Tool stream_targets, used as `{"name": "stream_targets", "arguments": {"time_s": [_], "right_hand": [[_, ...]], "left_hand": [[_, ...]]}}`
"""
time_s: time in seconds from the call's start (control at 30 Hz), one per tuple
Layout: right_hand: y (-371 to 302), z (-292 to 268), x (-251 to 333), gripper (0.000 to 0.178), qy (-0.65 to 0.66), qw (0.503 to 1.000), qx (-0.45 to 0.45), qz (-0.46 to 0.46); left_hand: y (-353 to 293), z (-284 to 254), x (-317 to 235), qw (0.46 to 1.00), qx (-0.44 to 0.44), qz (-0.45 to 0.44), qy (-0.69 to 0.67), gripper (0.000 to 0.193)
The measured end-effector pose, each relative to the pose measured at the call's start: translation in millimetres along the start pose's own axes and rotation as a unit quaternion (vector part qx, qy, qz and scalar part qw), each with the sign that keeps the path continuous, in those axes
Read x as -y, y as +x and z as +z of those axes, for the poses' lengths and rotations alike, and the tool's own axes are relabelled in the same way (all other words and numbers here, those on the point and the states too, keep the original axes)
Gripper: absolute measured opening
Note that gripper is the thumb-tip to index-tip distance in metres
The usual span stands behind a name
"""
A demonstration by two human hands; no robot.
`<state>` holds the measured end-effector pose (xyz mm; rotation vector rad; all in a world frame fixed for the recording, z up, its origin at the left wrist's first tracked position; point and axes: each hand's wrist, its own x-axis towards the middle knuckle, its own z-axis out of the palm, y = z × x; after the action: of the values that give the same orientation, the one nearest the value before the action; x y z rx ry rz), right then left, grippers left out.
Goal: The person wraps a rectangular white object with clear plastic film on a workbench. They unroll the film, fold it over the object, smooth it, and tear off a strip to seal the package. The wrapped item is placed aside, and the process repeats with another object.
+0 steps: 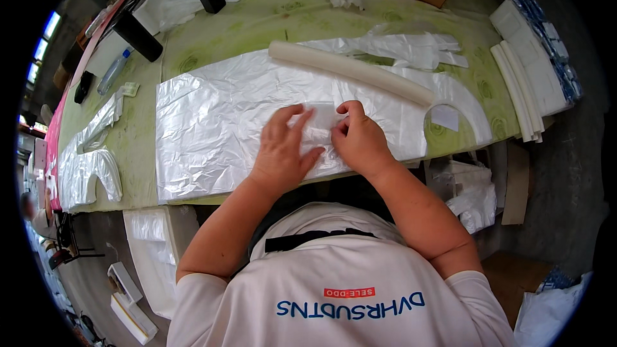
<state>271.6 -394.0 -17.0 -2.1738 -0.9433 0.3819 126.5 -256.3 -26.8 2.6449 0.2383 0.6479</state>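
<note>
A large stack of silvery-white, translucent plastic vest bags [212,115] lies flat across the table in front of me. A small, clear, squarish plastic piece [319,114] rests on top of it, between my hands. My left hand [283,144] hovers at the left side of this piece, fingers spread and thumb apart. On the other side, my right hand [361,138] has its fingers curled in a pinch at the piece's right edge; its fingertips are partly hidden. Just beyond both hands, a long off-white roll [350,72] lies diagonally over the bags.
The table has a green patterned cover [244,29]. Cut bag pieces [90,173], a water bottle [114,72] and a black cylinder [137,36] are at left. White rolls [517,93] and a stack of packs [536,58] stand at right. Below the table edge sits a white bin [151,244].
</note>
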Motion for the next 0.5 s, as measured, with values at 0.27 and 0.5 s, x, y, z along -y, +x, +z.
{"name": "stream_targets", "arguments": {"time_s": [0.27, 0.5], "right_hand": [[3, -2, 3, 0.036, -0.05, 0.998, 0.006, -0.039], [19, -10, 14, 0.052, -0.113, 0.989, 0.092, 0.018]], "left_hand": [[20, -6, -4, 0.973, 0.214, 0.055, 0.058, 0.077], [-27, -11, -29, 0.987, 0.021, 0.038, -0.157, 0.043]]}}
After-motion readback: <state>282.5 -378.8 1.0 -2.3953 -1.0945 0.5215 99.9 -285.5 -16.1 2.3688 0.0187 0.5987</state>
